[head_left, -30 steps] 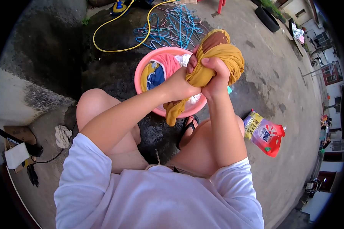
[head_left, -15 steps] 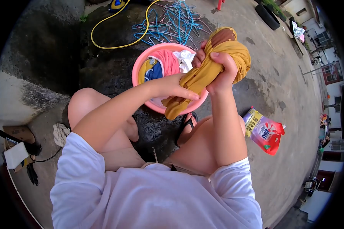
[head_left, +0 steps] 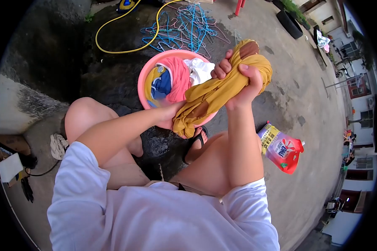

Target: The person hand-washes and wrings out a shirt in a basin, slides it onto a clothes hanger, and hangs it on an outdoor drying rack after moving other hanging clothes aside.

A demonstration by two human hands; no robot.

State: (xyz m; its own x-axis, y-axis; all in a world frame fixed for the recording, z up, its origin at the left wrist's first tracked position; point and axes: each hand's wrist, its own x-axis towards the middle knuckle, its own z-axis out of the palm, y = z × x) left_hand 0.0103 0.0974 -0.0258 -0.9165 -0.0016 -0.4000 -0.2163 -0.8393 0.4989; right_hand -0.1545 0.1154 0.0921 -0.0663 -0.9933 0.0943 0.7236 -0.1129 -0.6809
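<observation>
- So the right hand (head_left: 245, 87) was clenched round the mustard cloth (head_left: 215, 92), whose loose end draped down-left over the basin.
- Left hand (head_left: 168, 113) was touching that lower end, but I couldn't tell how its fingers sat.
- Below-left of the grip, the pink basin (head_left: 142, 79) held pink, blue, yellow and white laundry (head_left: 176, 77).
- Red-purple pouch (head_left: 282, 149) lay rightward, on the ground.
- Tangled hangers (head_left: 192, 28) lay beyond.
</observation>
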